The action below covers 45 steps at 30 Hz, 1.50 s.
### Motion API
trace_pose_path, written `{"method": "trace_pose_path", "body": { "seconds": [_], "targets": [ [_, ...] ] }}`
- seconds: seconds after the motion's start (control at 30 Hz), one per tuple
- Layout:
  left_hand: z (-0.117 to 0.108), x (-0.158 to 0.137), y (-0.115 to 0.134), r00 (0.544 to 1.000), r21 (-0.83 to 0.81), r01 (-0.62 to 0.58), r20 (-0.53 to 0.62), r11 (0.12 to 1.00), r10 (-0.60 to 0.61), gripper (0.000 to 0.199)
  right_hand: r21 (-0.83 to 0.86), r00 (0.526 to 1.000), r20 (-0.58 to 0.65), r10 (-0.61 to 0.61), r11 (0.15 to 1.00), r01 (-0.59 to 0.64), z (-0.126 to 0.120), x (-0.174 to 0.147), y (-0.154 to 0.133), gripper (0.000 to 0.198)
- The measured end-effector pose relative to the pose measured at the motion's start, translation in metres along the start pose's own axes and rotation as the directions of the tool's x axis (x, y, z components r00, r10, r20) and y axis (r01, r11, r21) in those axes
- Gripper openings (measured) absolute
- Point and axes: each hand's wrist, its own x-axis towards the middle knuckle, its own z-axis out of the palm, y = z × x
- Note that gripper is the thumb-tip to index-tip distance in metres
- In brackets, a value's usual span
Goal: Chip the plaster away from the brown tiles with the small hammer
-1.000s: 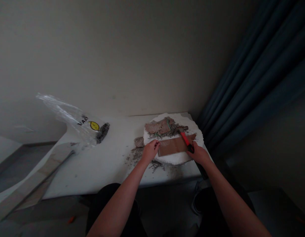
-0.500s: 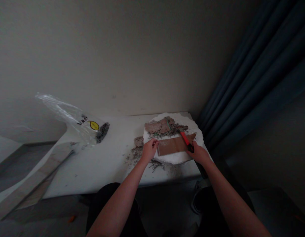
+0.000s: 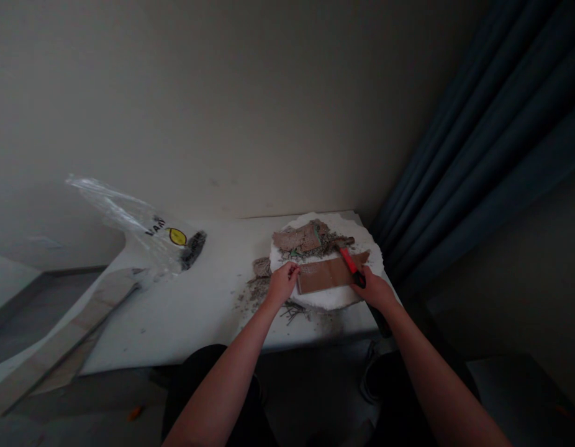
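Note:
On a white, rough-edged slab [image 3: 331,298] lies a flat brown strip [image 3: 322,276], like a piece of tile or board. My left hand [image 3: 284,280] is closed, fingers pinching the strip's left end. Its right part is crossed by a hammer with a red and black handle [image 3: 347,257], slanting up and left. My right hand [image 3: 375,288] is wrapped round the black end of that handle, beside the strip. The hammer's head is small and dark, hard to make out. Just behind the strip sits a heap of cracked brownish pieces and crumbs [image 3: 297,239].
A clear plastic bag [image 3: 133,217] with dark grit at its bottom stands on the white table [image 3: 189,316]. Long flat strips [image 3: 73,329] overhang the table's left end. Crumbs [image 3: 253,295] lie left of the slab. A blue curtain [image 3: 474,143] hangs at right.

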Motion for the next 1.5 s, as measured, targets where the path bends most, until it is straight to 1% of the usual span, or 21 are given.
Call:
{"method": "trace_pose_path", "body": {
  "seconds": [0.1, 0.23, 0.4, 0.53, 0.63, 0.73, 0.8, 0.87, 0.9, 0.93, 0.97, 1.0, 1.07, 1.1, 1.13, 1.2, 1.33, 1.4, 1.5],
  "targets": [
    [0.001, -0.001, -0.001, 1.0, 0.047, -0.024, -0.005, 0.999, 0.025, 0.017, 0.008, 1.0, -0.006, -0.007, 1.0, 0.007, -0.001, -0.001, -0.002, 0.062],
    [0.001, -0.001, -0.001, 0.998, 0.103, -0.058, 0.002, 0.993, 0.058, 0.018, -0.002, 1.0, 0.004, 0.014, 1.0, -0.014, -0.004, -0.003, -0.005, 0.061],
    [0.001, -0.003, 0.003, 0.996, 0.166, -0.085, 0.006, 0.982, 0.086, 0.02, -0.001, 1.0, -0.003, -0.01, 1.0, 0.01, -0.008, -0.005, -0.007, 0.059],
    [0.001, -0.003, 0.004, 0.995, 0.216, -0.098, 0.015, 0.972, 0.097, 0.02, -0.015, 0.999, -0.016, 0.034, 0.999, -0.034, -0.012, -0.006, -0.01, 0.053],
    [0.001, -0.003, 0.004, 0.995, 0.239, -0.104, 0.022, 0.965, 0.102, 0.019, 0.054, 0.996, -0.073, 0.059, 0.997, -0.055, -0.016, -0.007, -0.013, 0.044],
    [0.001, -0.003, 0.004, 0.995, 0.239, -0.097, 0.026, 0.966, 0.093, 0.019, 0.213, 0.991, -0.129, 0.032, 0.977, -0.004, -0.02, -0.013, -0.014, 0.026],
    [0.002, -0.002, 0.004, 0.994, 0.238, -0.107, 0.023, 0.965, 0.105, 0.019, 0.389, 0.988, -0.156, -0.017, 0.918, 0.078, -0.024, -0.021, -0.015, 0.026],
    [0.003, -0.001, 0.003, 0.99, 0.239, -0.138, 0.012, 0.961, 0.139, 0.02, 0.584, 0.986, -0.16, -0.052, 0.8, 0.137, -0.03, -0.034, -0.018, 0.039],
    [0.003, -0.001, 0.003, 0.988, 0.235, -0.153, 0.002, 0.96, 0.157, 0.021, 0.663, 0.988, -0.142, -0.059, 0.736, 0.139, -0.033, -0.041, -0.022, 0.047],
    [0.003, -0.001, 0.003, 0.986, 0.229, -0.161, -0.01, 0.96, 0.168, 0.021, 0.72, 0.99, -0.12, -0.077, 0.68, 0.14, -0.036, -0.048, -0.027, 0.052],
    [0.004, -0.001, 0.002, 0.985, 0.222, -0.162, -0.02, 0.961, 0.171, 0.021, 0.757, 0.989, -0.083, -0.121, 0.638, 0.141, -0.039, -0.056, -0.033, 0.054],
    [0.004, 0.0, 0.002, 0.985, 0.216, -0.159, -0.027, 0.963, 0.169, 0.02, 0.784, 0.985, -0.042, -0.168, 0.605, 0.136, -0.041, -0.063, -0.04, 0.054],
    [0.005, 0.0, 0.001, 0.986, 0.212, -0.154, -0.03, 0.965, 0.164, 0.019, 0.834, 0.981, 0.01, -0.195, 0.543, 0.099, -0.042, -0.076, -0.055, 0.057],
    [0.005, 0.0, 0.001, 0.987, 0.216, -0.15, -0.027, 0.965, 0.16, 0.019, 0.839, 0.979, 0.048, -0.2, 0.54, 0.069, -0.041, -0.082, -0.061, 0.058],
    [0.006, 0.0, 0.001, 0.988, 0.221, -0.146, -0.024, 0.964, 0.155, 0.02, 0.829, 0.976, 0.067, -0.207, 0.556, 0.061, -0.04, -0.086, -0.066, 0.058],
    [0.005, 0.0, 0.002, 0.989, 0.235, -0.136, -0.016, 0.962, 0.144, 0.021, 0.782, 0.97, 0.047, -0.239, 0.613, 0.112, -0.035, -0.091, -0.072, 0.058],
    [0.003, 0.0, 0.002, 0.993, 0.257, -0.119, 0.006, 0.959, 0.121, 0.02, 0.619, 0.948, -0.065, -0.311, 0.733, 0.283, -0.032, -0.092, -0.074, 0.057],
    [0.003, 0.0, 0.002, 0.992, 0.255, -0.121, 0.012, 0.959, 0.122, 0.02, 0.543, 0.94, -0.075, -0.332, 0.777, 0.318, -0.033, -0.093, -0.076, 0.057],
    [0.003, 0.001, 0.003, 0.992, 0.242, -0.129, 0.019, 0.962, 0.129, 0.021, 0.477, 0.94, -0.064, -0.336, 0.817, 0.325, -0.037, -0.096, -0.08, 0.058]
  ]
}}
